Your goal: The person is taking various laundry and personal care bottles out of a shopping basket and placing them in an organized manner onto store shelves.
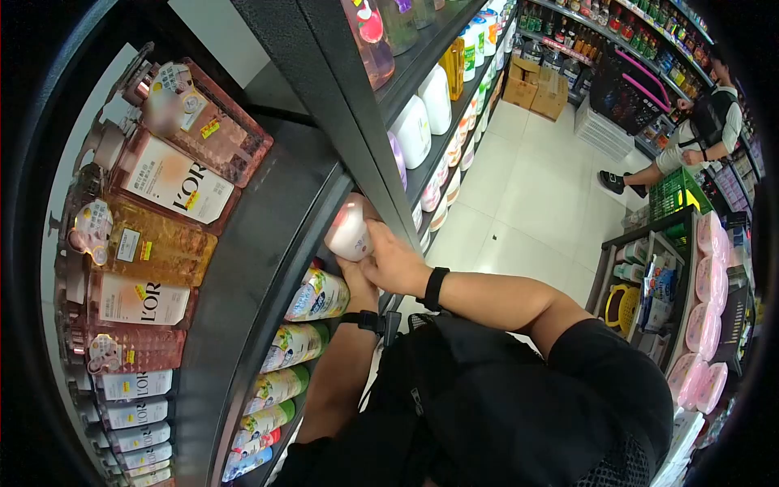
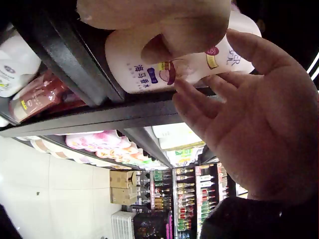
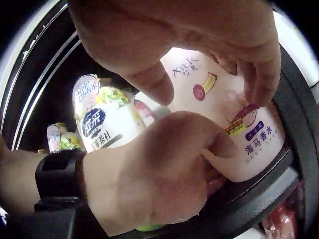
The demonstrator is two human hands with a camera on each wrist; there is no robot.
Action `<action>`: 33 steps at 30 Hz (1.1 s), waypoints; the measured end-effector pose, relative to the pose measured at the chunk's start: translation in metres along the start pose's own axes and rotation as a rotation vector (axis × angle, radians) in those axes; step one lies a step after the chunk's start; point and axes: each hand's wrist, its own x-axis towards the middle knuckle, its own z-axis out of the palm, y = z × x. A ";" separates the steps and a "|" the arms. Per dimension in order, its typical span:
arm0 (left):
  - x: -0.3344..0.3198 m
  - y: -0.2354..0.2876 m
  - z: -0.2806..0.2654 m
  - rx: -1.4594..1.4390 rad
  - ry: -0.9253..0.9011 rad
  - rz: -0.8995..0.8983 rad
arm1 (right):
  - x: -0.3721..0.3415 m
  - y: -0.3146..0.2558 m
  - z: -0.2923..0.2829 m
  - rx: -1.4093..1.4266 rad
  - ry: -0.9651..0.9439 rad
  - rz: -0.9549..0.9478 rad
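A pink plastic bottle [image 1: 350, 231] with a purple-printed label lies tilted at the dark shelf's front edge, gripped by both hands. In the right wrist view, the left hand [image 3: 144, 167] holds the bottle's lower side, its thumb on the front near a small yellow sticker [image 3: 237, 128]. Above it, the right hand [image 3: 174, 40] spans the bottle's front with thumb and fingertips. The left wrist view shows the right hand's palm [image 2: 264, 114] facing the bottle [image 2: 134, 69], with the left hand [image 2: 154, 20] close at the top. Both wrists wear black bands.
White floral-printed bottles [image 1: 316, 294] line the shelf below the hands. Large pump bottles [image 1: 178, 183] stand on the upper shelf to the left. A dark shelf upright [image 1: 341, 105] rises beside the pink bottle. Another person [image 1: 710, 122] is across the aisle near cardboard boxes [image 1: 535, 88].
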 end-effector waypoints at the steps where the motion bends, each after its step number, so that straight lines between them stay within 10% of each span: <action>1: 0.001 -0.002 -0.003 -0.003 0.000 -0.008 | -0.001 0.001 0.003 -0.008 0.017 0.000; 14: -0.029 0.014 0.028 -0.109 -0.067 -0.018 | -0.005 0.006 -0.006 0.079 -0.050 -0.034; 17: -0.045 -0.008 -0.013 0.443 -0.107 0.058 | -0.007 0.009 -0.011 0.041 -0.071 -0.055; 21: -0.111 0.066 0.006 0.899 -0.143 -0.378 | -0.006 0.018 -0.008 -0.003 -0.064 -0.113; 33: -0.200 0.072 -0.081 0.738 0.094 -0.435 | -0.037 0.073 0.018 0.265 -0.107 -0.174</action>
